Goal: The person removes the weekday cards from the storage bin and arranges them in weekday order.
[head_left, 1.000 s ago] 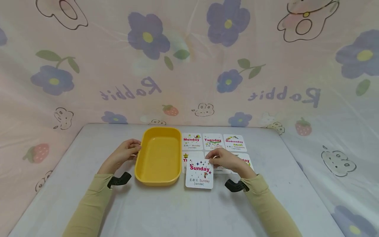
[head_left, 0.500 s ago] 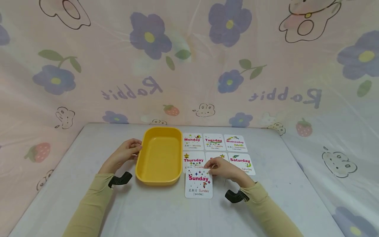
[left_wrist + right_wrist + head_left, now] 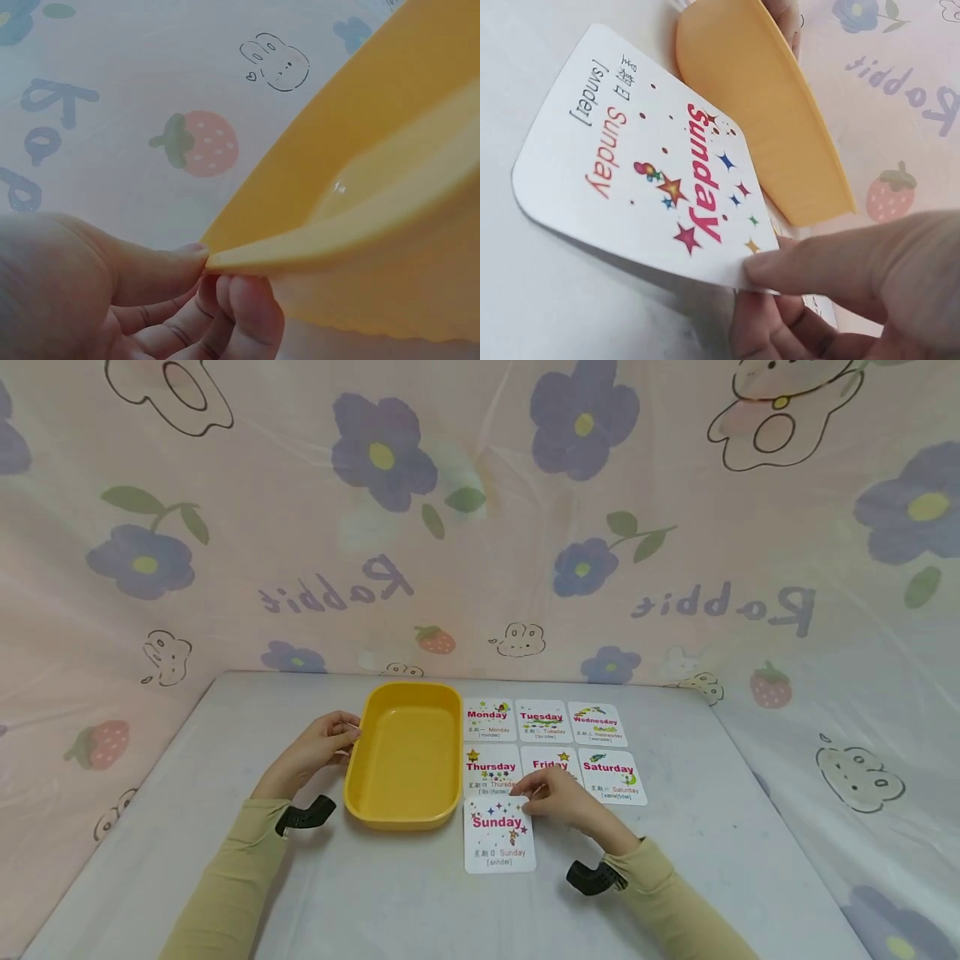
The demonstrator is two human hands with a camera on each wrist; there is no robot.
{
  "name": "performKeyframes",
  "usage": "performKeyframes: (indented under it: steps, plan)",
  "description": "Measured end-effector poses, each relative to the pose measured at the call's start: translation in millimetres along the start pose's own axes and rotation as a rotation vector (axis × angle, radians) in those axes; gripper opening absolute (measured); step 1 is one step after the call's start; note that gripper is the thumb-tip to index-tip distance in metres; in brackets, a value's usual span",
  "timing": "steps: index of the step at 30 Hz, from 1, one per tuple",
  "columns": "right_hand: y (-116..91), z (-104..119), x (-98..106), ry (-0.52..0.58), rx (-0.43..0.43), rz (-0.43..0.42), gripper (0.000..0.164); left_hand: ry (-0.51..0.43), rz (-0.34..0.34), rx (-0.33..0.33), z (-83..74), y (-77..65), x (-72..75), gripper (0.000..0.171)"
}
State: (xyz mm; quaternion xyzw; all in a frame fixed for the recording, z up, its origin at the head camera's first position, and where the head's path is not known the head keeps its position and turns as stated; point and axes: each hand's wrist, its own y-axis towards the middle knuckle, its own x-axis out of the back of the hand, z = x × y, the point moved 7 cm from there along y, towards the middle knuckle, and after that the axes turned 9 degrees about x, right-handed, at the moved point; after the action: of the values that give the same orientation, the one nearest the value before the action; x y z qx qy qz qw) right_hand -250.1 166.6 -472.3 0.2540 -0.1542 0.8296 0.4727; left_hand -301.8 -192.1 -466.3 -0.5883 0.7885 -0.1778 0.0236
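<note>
My left hand (image 3: 318, 754) pinches the left rim of a yellow plastic tray (image 3: 405, 822); in the left wrist view the thumb lies on top of the rim (image 3: 300, 255) and the fingers are below it. With thumb and fingers, my right hand (image 3: 566, 806) pinches the upper right corner of the white Sunday card (image 3: 498, 847). The right wrist view shows that card (image 3: 637, 142) tilted, its held edge raised off the table. It lies just below the Thursday card (image 3: 491, 764), whose lower edge it meets or slightly covers. My right fingers hide the lower part of the Friday card (image 3: 550, 760).
Along the back stand the Monday (image 3: 489, 718), Tuesday (image 3: 543, 721) and Wednesday (image 3: 597, 723) cards in a row. The Saturday card (image 3: 613, 777) ends the second row. A white-covered table (image 3: 360, 893) meets a floral curtain (image 3: 480, 543) behind.
My right hand has brought the Sunday card toward me and slightly left, off the Thursday and Friday cards, uncovering them and Saturday. The left hand keeps its hold on the tray.
</note>
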Motion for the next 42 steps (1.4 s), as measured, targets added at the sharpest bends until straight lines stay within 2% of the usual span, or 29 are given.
performKeyframes:
  steps: [10,31,42]
  plan:
    - [-2.2,5.5,-2.1,-0.069,0.046,-0.044,0.016,-0.005,-0.005,0.008,-0.2,-0.7,-0.2,0.039]
    - [-4.8,3.8,-2.2,-0.126,-0.02,-0.141,0.018,-0.001,-0.015,0.005,0.3,-0.2,-0.6,0.037]
    - [-3.2,-1.6,3.5,-0.101,-0.05,-0.165,0.025,0.0,-0.024,0.018,0.0,-0.4,-0.5,0.037]
